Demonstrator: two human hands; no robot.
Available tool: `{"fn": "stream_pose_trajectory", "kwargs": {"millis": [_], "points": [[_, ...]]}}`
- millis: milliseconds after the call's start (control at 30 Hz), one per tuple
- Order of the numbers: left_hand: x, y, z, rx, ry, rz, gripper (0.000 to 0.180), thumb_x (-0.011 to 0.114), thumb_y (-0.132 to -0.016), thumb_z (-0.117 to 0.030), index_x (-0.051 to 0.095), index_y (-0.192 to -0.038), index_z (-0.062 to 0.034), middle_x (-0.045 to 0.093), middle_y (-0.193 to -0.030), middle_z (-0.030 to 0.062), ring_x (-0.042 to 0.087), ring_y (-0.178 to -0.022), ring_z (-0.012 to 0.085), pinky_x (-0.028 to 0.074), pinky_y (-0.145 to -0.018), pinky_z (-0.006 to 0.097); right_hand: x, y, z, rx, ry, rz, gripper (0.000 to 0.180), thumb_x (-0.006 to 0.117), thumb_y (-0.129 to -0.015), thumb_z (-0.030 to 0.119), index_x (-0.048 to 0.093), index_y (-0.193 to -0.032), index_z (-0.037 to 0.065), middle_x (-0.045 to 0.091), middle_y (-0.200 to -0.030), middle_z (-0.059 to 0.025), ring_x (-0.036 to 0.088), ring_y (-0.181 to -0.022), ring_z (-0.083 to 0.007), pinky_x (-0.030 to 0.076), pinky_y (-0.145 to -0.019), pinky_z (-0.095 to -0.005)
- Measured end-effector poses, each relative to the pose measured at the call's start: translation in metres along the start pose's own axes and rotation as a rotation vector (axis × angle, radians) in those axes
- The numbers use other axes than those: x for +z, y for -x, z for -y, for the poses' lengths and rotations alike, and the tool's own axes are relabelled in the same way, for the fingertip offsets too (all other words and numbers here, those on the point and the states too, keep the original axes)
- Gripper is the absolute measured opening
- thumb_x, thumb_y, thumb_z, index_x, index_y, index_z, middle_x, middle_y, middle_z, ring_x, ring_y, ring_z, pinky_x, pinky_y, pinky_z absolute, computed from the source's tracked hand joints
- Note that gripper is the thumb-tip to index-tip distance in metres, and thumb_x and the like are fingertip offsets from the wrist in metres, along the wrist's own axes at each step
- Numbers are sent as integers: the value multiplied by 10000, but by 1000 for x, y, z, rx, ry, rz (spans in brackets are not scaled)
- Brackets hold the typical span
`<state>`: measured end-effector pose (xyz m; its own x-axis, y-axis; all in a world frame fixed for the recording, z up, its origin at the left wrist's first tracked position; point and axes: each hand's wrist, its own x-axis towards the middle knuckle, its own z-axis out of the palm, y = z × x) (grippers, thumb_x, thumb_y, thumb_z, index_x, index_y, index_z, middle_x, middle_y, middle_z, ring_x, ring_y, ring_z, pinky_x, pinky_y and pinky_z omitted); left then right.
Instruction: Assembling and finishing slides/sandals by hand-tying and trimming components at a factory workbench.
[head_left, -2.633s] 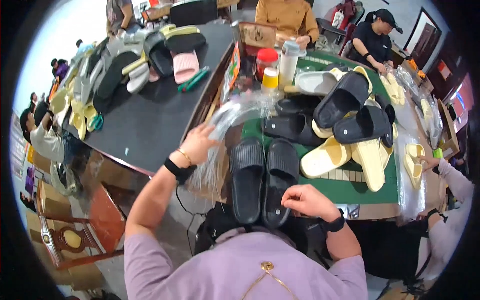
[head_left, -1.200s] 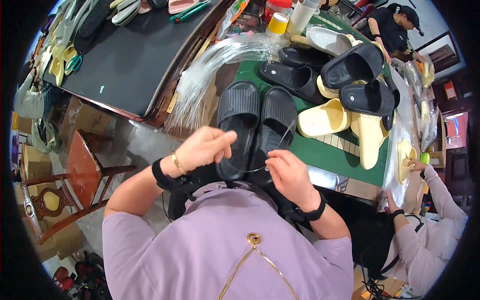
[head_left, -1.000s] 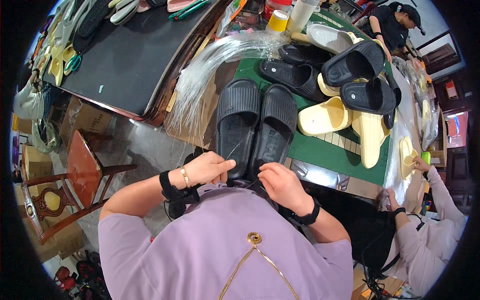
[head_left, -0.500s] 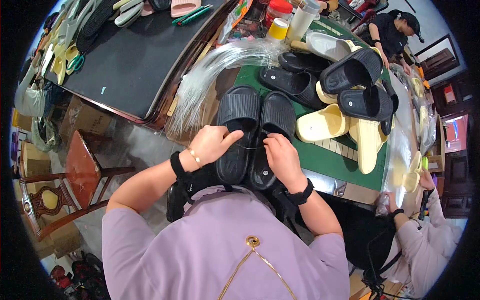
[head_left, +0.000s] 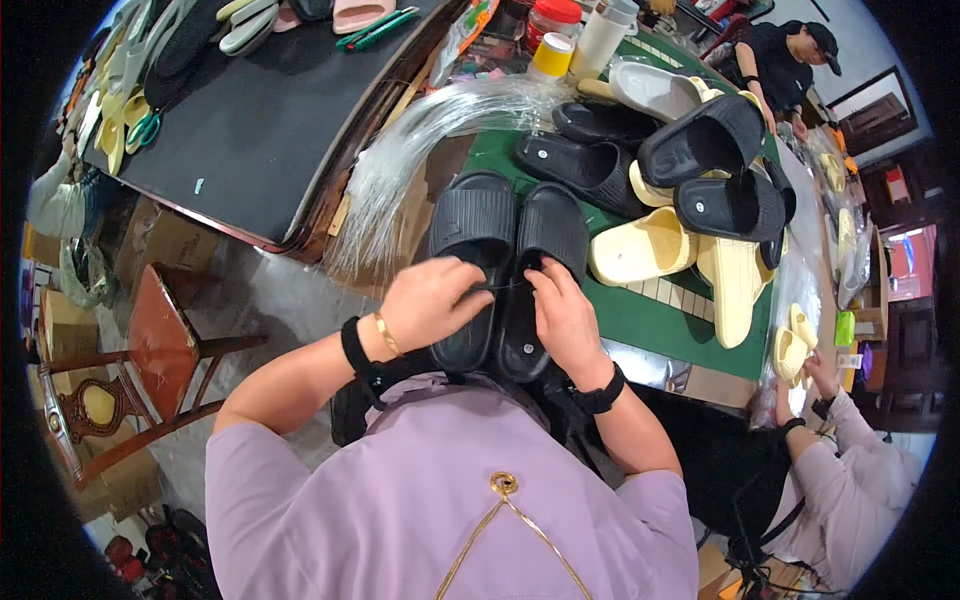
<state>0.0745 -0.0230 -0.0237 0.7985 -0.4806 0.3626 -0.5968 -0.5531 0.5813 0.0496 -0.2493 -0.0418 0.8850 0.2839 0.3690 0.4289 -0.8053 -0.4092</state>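
Observation:
A pair of black ribbed slide sandals lies side by side in front of me, soles down: the left slide [head_left: 472,222] and the right slide [head_left: 553,228]. Over the left one, my left hand [head_left: 432,308] has its fingers curled in a pinch. My right hand [head_left: 566,318] pinches at the inner edge of the right slide, just below its strap. A thin strand [head_left: 510,286] spans the gap between both hands; its ends are hidden by the fingers.
Beyond the slides lies a bundle of clear plastic strands [head_left: 400,150]. Piled on the green mat [head_left: 690,335] at right are black slides [head_left: 700,140] and cream slides [head_left: 645,246]. Bottles and jars stand behind. A wooden chair [head_left: 165,330] is at left; co-workers handle slides at right.
My left hand has turned, its fingers curling in closer over the left slide. My right hand has barely shifted. At right, a co-worker's hands have brought cream slides together.

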Motion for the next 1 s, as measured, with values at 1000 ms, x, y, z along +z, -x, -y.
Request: {"fn": "stream_pose_trajectory", "kwargs": {"millis": [1000], "points": [[8,-105,123,-491,-281,42,155,686,-751,-177,729,-797,-36,688,-823,189,672,-784,361,543,-732,416,-2,-100,-106,545,267,161,268,668,-776,265,717,-793,2,678,-880,-251,663,-851,-413,531,-782,-482]]}}
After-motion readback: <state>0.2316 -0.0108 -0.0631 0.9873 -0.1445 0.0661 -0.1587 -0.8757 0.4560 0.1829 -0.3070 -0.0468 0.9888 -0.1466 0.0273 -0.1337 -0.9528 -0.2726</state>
